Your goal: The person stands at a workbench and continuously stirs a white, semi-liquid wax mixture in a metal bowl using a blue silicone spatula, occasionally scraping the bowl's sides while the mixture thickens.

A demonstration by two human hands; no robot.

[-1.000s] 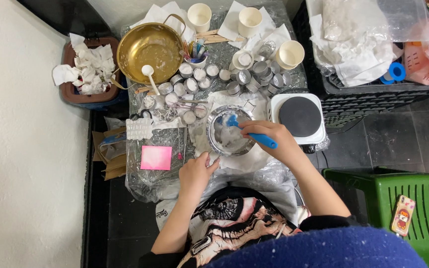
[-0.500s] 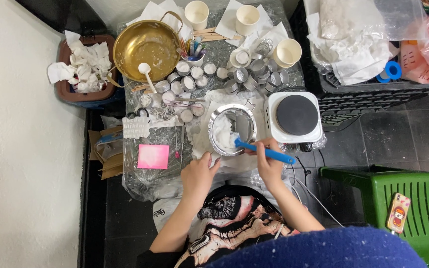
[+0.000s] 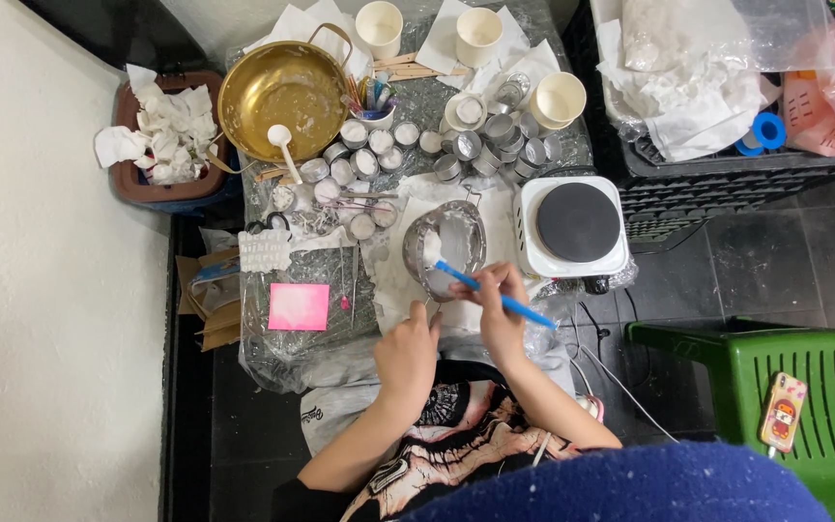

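Observation:
A small silver pot (image 3: 444, 247) with white wax inside stands tilted on white paper in the middle of the plastic-covered table (image 3: 292, 358). My right hand (image 3: 500, 309) grips a blue spatula (image 3: 495, 294); its white-coated tip reaches into the pot's left side. My left hand (image 3: 406, 351) is at the pot's near rim, fingers up against it, apparently tipping it. Both forearms come up from the bottom of the view.
A white hot plate (image 3: 573, 225) sits right of the pot. Behind are a gold pan (image 3: 282, 89) with a white spoon, several small tin cups (image 3: 495, 143), paper cups (image 3: 558, 99), a pink note pad (image 3: 300, 306), a bin of tissues (image 3: 164, 135). A green stool (image 3: 804, 387) with a phone stands at right.
My right hand has drawn back from over the pot to its near edge, the spatula now angled into the left side. The pot has tipped up and my left hand has moved right.

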